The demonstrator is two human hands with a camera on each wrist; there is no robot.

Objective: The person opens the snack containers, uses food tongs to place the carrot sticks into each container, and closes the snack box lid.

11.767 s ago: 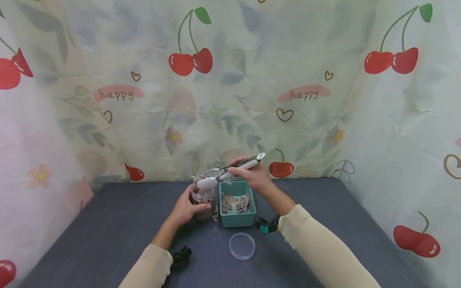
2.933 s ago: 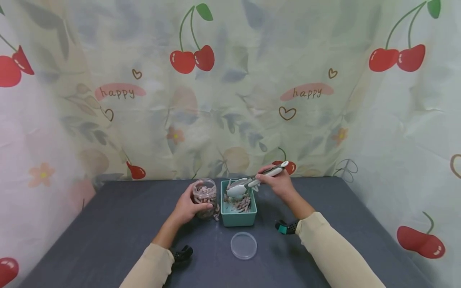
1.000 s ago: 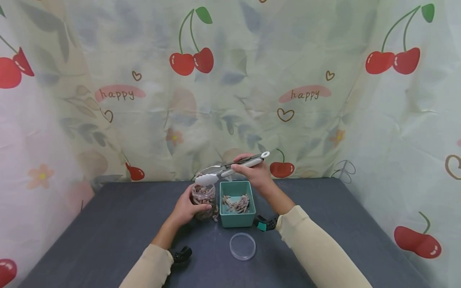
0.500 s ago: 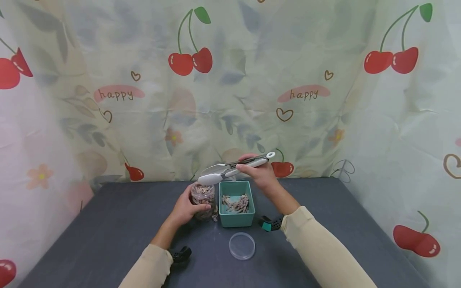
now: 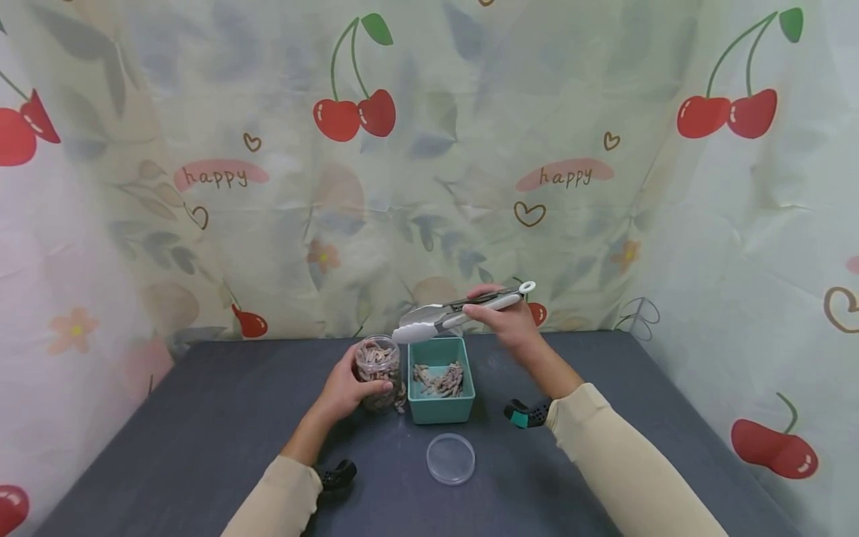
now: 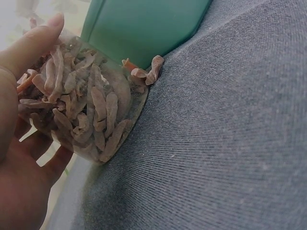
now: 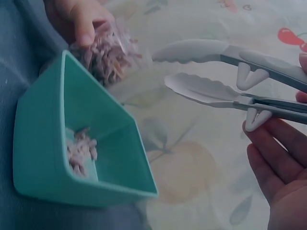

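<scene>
Brownish strips [image 5: 451,382] in clear jar [image 5: 381,365] and teal bin [image 5: 441,411].

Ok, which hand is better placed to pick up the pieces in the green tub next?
Likely the right hand: it holds the tongs, which are spread, apparently empty and near the tub. The left hand grips the jar, so it looks less free.

This place seems to be a small booth, enclosed on the far, left and right sides by curtains [image 5: 423,253] printed with cherries [image 5: 337,120] and the word "happy". A dark woven cloth [image 6: 216,143] covers the table [image 5: 168,447]. Whether it stands in a home, I cannot tell.
</scene>
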